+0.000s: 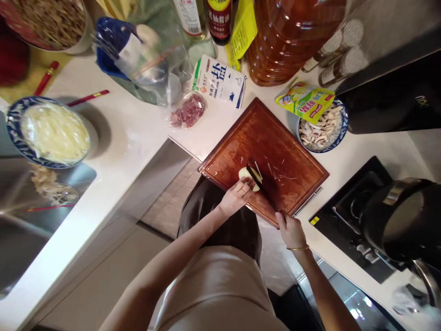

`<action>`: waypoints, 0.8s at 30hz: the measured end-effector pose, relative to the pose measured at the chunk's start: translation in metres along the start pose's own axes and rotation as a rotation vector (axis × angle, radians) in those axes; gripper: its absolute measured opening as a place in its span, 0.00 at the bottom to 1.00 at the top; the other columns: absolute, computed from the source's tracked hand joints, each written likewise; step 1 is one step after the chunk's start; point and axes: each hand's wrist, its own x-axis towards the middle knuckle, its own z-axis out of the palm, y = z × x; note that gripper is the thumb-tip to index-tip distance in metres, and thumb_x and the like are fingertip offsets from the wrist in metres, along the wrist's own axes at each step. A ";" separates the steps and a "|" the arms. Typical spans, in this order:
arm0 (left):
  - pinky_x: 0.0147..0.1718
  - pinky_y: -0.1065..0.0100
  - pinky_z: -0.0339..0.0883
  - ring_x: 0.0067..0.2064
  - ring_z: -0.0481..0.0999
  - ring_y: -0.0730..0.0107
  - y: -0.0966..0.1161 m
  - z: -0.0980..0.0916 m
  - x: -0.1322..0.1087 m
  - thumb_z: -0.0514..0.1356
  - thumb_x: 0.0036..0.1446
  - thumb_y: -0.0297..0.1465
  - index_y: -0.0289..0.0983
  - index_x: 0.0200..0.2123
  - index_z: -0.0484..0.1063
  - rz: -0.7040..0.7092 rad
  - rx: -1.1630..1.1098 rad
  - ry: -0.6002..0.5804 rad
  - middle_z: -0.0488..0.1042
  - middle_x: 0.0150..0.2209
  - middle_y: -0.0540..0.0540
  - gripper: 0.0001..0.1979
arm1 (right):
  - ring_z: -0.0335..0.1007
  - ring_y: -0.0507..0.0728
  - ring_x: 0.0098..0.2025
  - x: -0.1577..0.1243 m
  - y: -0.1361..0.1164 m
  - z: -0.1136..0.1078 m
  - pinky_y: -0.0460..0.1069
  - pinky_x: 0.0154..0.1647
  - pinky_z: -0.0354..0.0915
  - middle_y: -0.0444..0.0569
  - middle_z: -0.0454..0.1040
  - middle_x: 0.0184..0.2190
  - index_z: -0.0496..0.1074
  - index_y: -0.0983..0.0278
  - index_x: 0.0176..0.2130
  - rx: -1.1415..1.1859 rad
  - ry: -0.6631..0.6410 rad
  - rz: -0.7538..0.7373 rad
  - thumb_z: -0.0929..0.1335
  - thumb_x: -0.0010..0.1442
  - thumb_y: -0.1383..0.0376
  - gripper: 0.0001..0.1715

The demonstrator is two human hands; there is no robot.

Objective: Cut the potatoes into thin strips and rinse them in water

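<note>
Head view: pale vegetable piece (pixel 244 173) on the wooden cutting board (pixel 234 142), near its front edge, pinned under the left hand (pixel 237 197); knife (pixel 263 189) lying across it, handle gripped in the right hand (pixel 291 230). Cutting seemingly just underway: few thin strips (pixel 258 169) loose, piece apparently mostly whole. Farther out on the surface (pixel 132 115), sliced mushrooms (pixel 320 133) and pale shreds (pixel 55 133) already bowled, bagged meat (pixel 193 110) seemingly unsliced.
</note>
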 end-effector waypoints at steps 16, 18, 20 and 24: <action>0.58 0.62 0.59 0.59 0.64 0.65 -0.003 0.000 0.000 0.47 0.63 0.24 0.30 0.56 0.63 0.025 -0.001 -0.004 0.69 0.53 0.39 0.19 | 0.63 0.52 0.19 0.019 0.003 -0.001 0.45 0.23 0.54 0.51 0.70 0.18 0.72 0.66 0.25 0.161 0.001 0.013 0.49 0.63 0.46 0.39; 0.59 0.62 0.59 0.59 0.63 0.65 -0.004 0.002 -0.002 0.47 0.63 0.23 0.30 0.56 0.62 0.032 0.001 -0.017 0.69 0.54 0.40 0.19 | 0.62 0.52 0.19 0.014 0.001 -0.005 0.46 0.22 0.52 0.51 0.70 0.17 0.73 0.66 0.27 0.102 0.016 0.002 0.49 0.63 0.46 0.38; 0.59 0.62 0.59 0.59 0.63 0.65 -0.005 0.004 -0.002 0.47 0.63 0.24 0.31 0.56 0.63 0.031 0.004 -0.034 0.69 0.53 0.40 0.19 | 0.63 0.53 0.19 0.011 0.001 -0.006 0.46 0.21 0.51 0.51 0.70 0.17 0.73 0.66 0.28 0.070 0.017 0.002 0.50 0.63 0.46 0.38; 0.58 0.62 0.60 0.59 0.63 0.65 -0.005 0.005 -0.003 0.47 0.63 0.24 0.31 0.54 0.64 0.030 0.000 -0.017 0.70 0.53 0.41 0.18 | 0.64 0.53 0.20 0.006 0.008 -0.007 0.45 0.22 0.51 0.52 0.71 0.18 0.71 0.65 0.27 0.076 -0.022 0.010 0.50 0.63 0.46 0.36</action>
